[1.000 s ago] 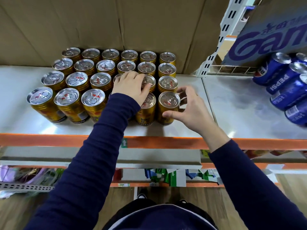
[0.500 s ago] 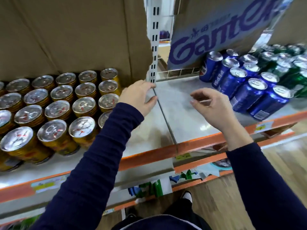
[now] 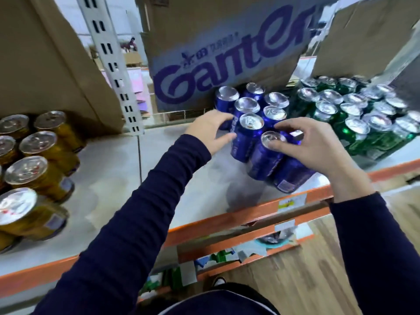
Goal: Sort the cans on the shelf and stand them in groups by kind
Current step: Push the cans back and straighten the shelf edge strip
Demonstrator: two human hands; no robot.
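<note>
Upright blue aluminium cans [image 3: 244, 144] stand on the grey metal shelf [image 3: 216, 192] between the grips: left grip [image 3: 210, 130] spread wide at their flank, right grip [image 3: 304, 148] over the front tops (clasping? cannot tell).

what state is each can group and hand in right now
blue Pepsi cans, standing, clustered between both hands
green cans, standing, packed right of blue
gold cans, standing, grouped at left
left hand, open, against blue cans' side
right hand, fingers draped over blue can tops
</note>
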